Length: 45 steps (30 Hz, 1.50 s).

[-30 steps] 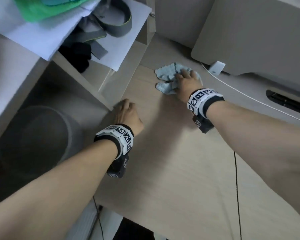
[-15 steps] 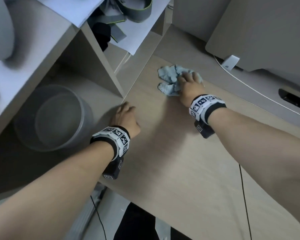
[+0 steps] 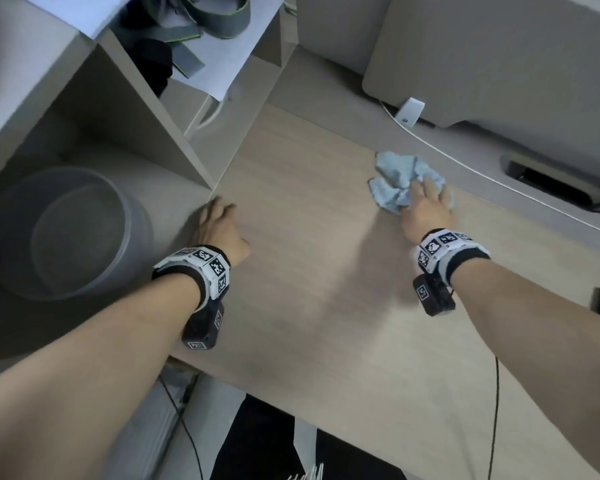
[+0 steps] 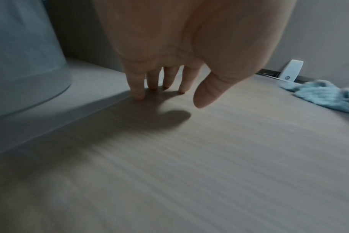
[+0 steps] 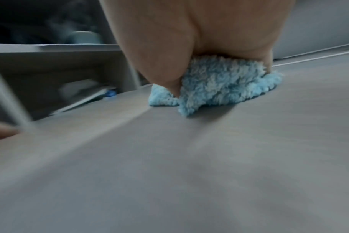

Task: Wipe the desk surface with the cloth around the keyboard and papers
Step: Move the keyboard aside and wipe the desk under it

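Observation:
A crumpled light blue cloth (image 3: 394,181) (image 5: 219,83) lies on the pale wood desk (image 3: 309,306) towards the back right. My right hand (image 3: 426,202) (image 5: 189,39) presses down on the cloth, thumb and fingers gathered round its bunched pile. My left hand (image 3: 219,226) (image 4: 179,94) rests at the desk's left edge, its straight fingertips (image 4: 138,94) touching the wood, thumb lifted, holding nothing. From the left wrist view the cloth (image 4: 325,96) shows far right. No keyboard is in view.
A translucent grey bin (image 3: 66,233) sits on a lower shelf left of the desk. A shelf unit (image 3: 174,109) with papers and straps stands at back left. A white cable (image 3: 499,181), a white tag (image 3: 409,110), a grey stand (image 3: 499,57) and a black slot (image 3: 548,181) lie behind.
My right hand has slid the cloth to the right along the desk, away from the shelf unit. My left hand has stayed at the desk's left edge.

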Each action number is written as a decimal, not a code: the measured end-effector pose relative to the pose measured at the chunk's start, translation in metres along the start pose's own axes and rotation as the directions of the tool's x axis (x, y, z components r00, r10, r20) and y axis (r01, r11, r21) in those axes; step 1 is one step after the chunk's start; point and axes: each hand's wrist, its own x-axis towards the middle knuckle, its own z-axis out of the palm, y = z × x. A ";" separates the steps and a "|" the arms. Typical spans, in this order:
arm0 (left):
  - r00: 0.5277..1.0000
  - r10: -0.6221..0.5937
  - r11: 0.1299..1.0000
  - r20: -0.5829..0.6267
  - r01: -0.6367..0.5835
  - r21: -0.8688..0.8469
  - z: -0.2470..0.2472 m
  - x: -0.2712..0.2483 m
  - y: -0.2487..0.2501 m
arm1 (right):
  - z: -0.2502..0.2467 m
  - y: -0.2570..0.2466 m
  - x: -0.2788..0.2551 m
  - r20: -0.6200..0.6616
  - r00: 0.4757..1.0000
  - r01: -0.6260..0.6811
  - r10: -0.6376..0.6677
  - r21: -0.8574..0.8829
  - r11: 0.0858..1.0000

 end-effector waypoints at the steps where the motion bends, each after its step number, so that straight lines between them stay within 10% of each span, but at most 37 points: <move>1: 1.000 -0.005 1.000 -0.029 0.005 -0.015 0.002 -0.002 0.001 | -0.005 0.011 0.004 -0.007 0.997 -0.075 0.075 0.013 0.997; 4: 0.993 -0.053 0.997 -0.104 0.047 -0.059 0.009 -0.015 0.000 | -0.006 0.001 0.009 -0.002 0.990 -0.138 0.138 -0.049 0.989; 7: 0.981 -0.142 0.988 -0.131 0.132 -0.086 0.016 -0.033 -0.005 | 0.009 -0.055 -0.008 0.073 0.987 0.147 -0.141 -0.081 0.986; 11: 0.944 -0.294 0.955 -0.151 0.285 -0.079 0.027 -0.063 -0.018 | 0.053 -0.119 -0.086 0.199 0.755 0.654 -0.625 -0.147 0.742; 14: 0.923 -0.372 0.928 -0.102 0.369 -0.051 0.031 -0.078 -0.034 | 0.072 -0.112 -0.106 0.284 0.617 0.786 -0.734 -0.171 0.594; 20: 0.949 -0.316 0.948 -0.027 0.316 0.029 0.034 -0.094 -0.060 | 0.029 -0.075 -0.035 0.083 0.876 0.482 -0.475 -0.137 0.866; 25: 0.960 -0.274 0.958 -0.051 0.277 0.068 0.038 -0.099 -0.065 | 0.030 -0.143 -0.023 0.051 0.902 0.430 -0.429 -0.175 0.885; 33: 0.986 -0.156 0.980 -0.049 0.149 -0.134 0.035 -0.104 -0.092 | 0.106 -0.193 -0.151 0.321 0.507 0.862 -0.800 -0.199 0.467; 35: 0.979 -0.203 0.963 -0.015 0.197 -0.181 0.033 -0.112 -0.093 | 0.099 -0.161 -0.137 0.260 0.567 0.824 -0.782 -0.168 0.541; 40: 0.975 -0.220 0.962 -0.031 0.212 -0.171 0.040 -0.131 -0.104 | 0.066 -0.131 -0.085 0.025 0.926 0.377 -0.378 -0.154 0.913; 43: 0.981 -0.188 0.967 -0.054 0.175 -0.186 0.047 -0.140 -0.111 | 0.081 -0.174 -0.120 0.049 0.929 0.369 -0.366 -0.188 0.910; 45: 0.985 -0.159 0.973 -0.072 0.144 -0.180 0.046 -0.148 -0.113 | 0.105 -0.200 -0.164 0.133 0.832 0.554 -0.538 -0.252 0.794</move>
